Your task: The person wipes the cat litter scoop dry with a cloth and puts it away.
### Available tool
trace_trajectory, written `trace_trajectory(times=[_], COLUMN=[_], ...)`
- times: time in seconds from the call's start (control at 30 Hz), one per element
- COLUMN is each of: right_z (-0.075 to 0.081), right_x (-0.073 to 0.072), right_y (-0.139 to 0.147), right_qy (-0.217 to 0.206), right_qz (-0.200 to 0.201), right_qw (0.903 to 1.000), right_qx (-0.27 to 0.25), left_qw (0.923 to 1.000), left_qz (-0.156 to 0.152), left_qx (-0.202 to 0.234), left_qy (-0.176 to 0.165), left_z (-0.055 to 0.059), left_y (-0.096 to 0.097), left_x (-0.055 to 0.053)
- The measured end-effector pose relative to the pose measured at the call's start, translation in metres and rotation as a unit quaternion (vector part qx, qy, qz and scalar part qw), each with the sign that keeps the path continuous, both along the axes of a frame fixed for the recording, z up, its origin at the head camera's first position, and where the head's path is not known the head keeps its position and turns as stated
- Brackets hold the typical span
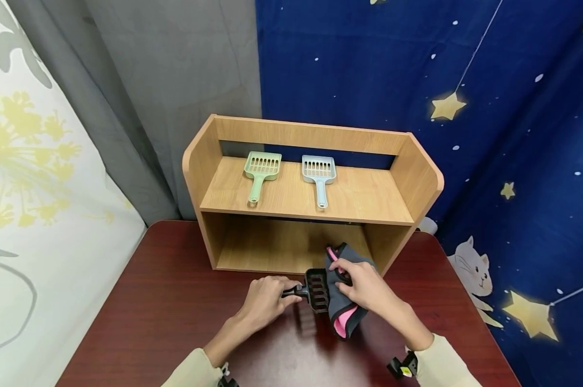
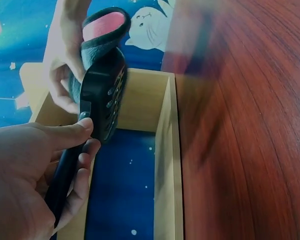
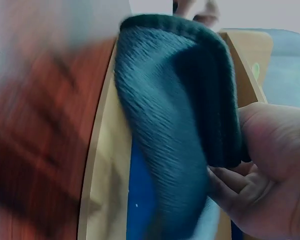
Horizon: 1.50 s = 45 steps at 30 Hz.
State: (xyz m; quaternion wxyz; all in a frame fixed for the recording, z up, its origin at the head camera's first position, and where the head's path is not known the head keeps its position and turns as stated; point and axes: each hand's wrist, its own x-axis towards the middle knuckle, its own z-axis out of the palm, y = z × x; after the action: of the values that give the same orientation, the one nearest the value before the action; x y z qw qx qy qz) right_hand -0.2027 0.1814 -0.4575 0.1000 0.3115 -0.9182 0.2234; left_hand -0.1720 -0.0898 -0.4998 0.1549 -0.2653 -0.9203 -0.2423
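Observation:
My left hand (image 1: 268, 299) grips the handle of a black slotted litter scoop (image 1: 317, 291), which is held above the table in front of the shelf. In the left wrist view the thumb lies along the handle (image 2: 65, 172) near the scoop's head. My right hand (image 1: 364, 282) pinches a grey cloth (image 1: 342, 317) with pink lining and black edging, held against the far end of the scoop. The cloth (image 3: 165, 115) covers most of the right wrist view and hides the scoop there.
A two-tier wooden shelf (image 1: 311, 216) stands at the back of the dark red table (image 1: 175, 322). On its upper board lie a green litter scoop (image 1: 261, 171) and a light blue litter scoop (image 1: 319, 174). Grey and starry blue curtains (image 1: 349, 70) hang behind.

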Motion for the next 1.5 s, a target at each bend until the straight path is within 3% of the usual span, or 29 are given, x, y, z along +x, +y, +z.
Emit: trace_trajectory(times=[0.2,0.37,0.5,0.63,0.7,0.8,0.93,1.07,1.13,1.2,1.23,1.3,1.33,1.43,1.47,1.5], right_z=[0.004,0.004,0.003,-0.002,-0.004,-0.009,-0.018,-0.025,-0.027,-0.028,-0.028,-0.029,-0.029,-0.030,-0.031,-0.031], right_x=[-0.005,-0.005,-0.003,-0.003,-0.004,-0.006,-0.009,-0.014,-0.016,-0.018,-0.019,-0.021,-0.023,-0.027,-0.028,-0.029], right_y=[0.023,0.042,0.057,0.072,0.079,0.086,0.086,0.075,0.068,0.061,0.058,0.053,0.050,0.044,0.041,0.039], right_qy=[0.017,-0.035,-0.101,-0.169,-0.211,-0.271,-0.343,-0.396,-0.415,-0.431,-0.435,-0.434,-0.432,-0.412,-0.409,-0.412], right_qz=[-0.040,-0.046,-0.047,-0.024,-0.004,0.033,0.094,0.156,0.185,0.214,0.226,0.238,0.241,0.234,0.232,0.233], right_qw=[0.9989,0.9927,0.9760,0.9431,0.9149,0.8607,0.7746,0.6950,0.6633,0.6393,0.6343,0.6489,0.6613,0.7156,0.7271,0.7306], right_qx=[-0.020,-0.106,-0.187,-0.285,-0.344,-0.430,-0.523,-0.579,-0.594,-0.600,-0.597,-0.578,-0.564,-0.513,-0.500,-0.492], left_qw=[1.0000,1.0000,0.9997,0.9991,0.9988,0.9980,0.9964,0.9927,0.9897,0.9861,0.9843,0.9804,0.9785,0.9727,0.9711,0.9696], left_qz=[-0.007,-0.005,0.000,0.011,0.016,0.019,0.000,-0.039,-0.059,-0.079,-0.088,-0.104,-0.112,-0.137,-0.145,-0.151], left_qx=[0.001,0.003,0.014,0.031,0.039,0.054,0.082,0.113,0.127,0.142,0.148,0.162,0.168,0.182,0.185,0.188], left_qy=[-0.002,-0.007,-0.018,-0.027,-0.026,-0.028,-0.019,0.018,0.031,0.037,0.038,0.040,0.041,0.041,0.043,0.043], left_z=[0.000,0.000,0.000,0.000,0.002,0.005,0.007,0.006,0.006,0.006,0.007,0.008,0.008,0.008,0.008,0.008], left_y=[-0.006,-0.011,-0.016,-0.021,-0.023,-0.027,-0.028,-0.023,-0.019,-0.016,-0.014,-0.011,-0.010,-0.004,-0.003,-0.001], left_x=[0.000,0.000,-0.001,-0.003,-0.004,-0.005,-0.005,-0.007,-0.007,-0.007,-0.008,-0.008,-0.008,-0.008,-0.008,-0.009])
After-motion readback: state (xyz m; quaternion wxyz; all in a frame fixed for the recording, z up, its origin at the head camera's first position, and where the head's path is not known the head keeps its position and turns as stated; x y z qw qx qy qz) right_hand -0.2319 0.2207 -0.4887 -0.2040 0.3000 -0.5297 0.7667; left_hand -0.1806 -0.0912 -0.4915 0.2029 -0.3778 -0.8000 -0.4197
